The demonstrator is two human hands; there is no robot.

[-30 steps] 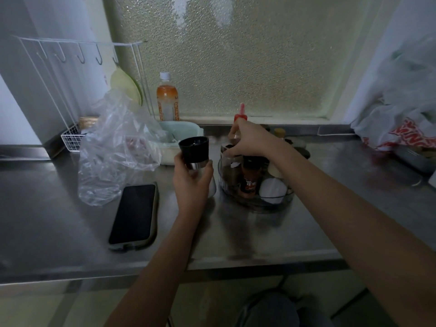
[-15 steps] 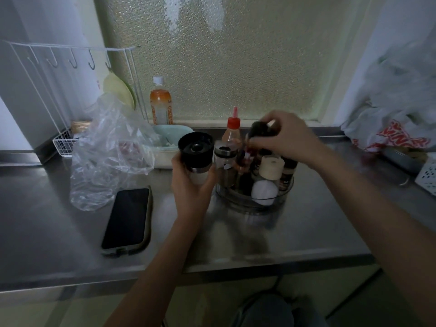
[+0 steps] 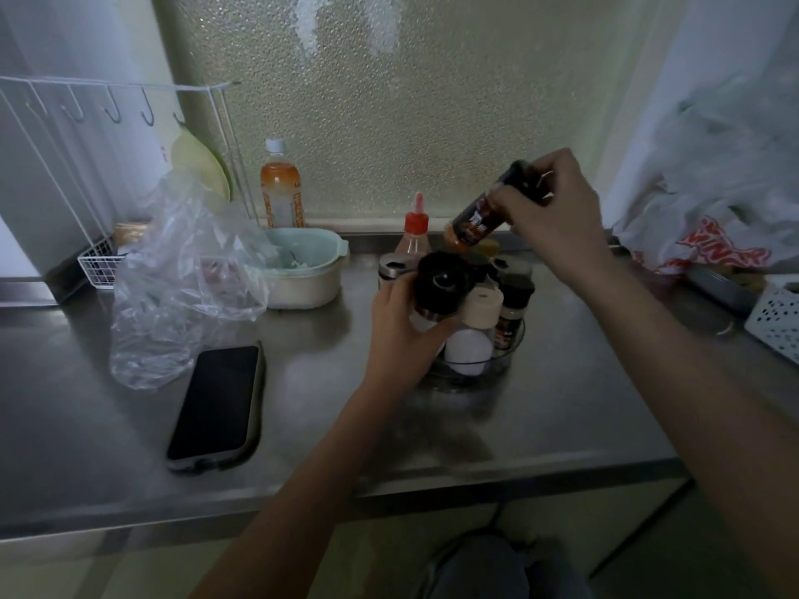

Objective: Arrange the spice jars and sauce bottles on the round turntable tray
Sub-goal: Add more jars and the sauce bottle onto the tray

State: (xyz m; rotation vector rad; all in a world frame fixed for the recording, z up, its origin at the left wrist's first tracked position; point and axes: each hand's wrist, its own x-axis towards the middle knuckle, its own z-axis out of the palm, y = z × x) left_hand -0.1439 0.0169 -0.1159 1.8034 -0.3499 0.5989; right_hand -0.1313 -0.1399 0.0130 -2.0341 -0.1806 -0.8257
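A round clear turntable tray (image 3: 503, 361) sits on the steel counter, crowded with jars. My left hand (image 3: 400, 335) grips a black-capped grinder jar (image 3: 439, 285) over the tray's left side. My right hand (image 3: 557, 214) holds a dark-labelled spice jar (image 3: 473, 224) by its black cap, tilted in the air above the tray's back. On the tray stand a white jar with a cream lid (image 3: 475, 326), a small dark-capped spice jar (image 3: 512, 313) and a metal-lidded jar (image 3: 391, 270). A red-capped sauce bottle (image 3: 415, 231) stands behind.
A phone (image 3: 216, 404) lies at the left front beside a crumpled clear plastic bag (image 3: 181, 283). A pale bowl (image 3: 302, 270), an orange drink bottle (image 3: 280, 188) and a white wire rack (image 3: 86, 175) stand at the back left. Plastic bags (image 3: 713, 201) and a white basket (image 3: 776, 313) fill the right.
My right hand has lifted the dark-labelled spice jar up off the tray and tilted it. My left hand has carried the grinder jar rightward over the tray's left side.
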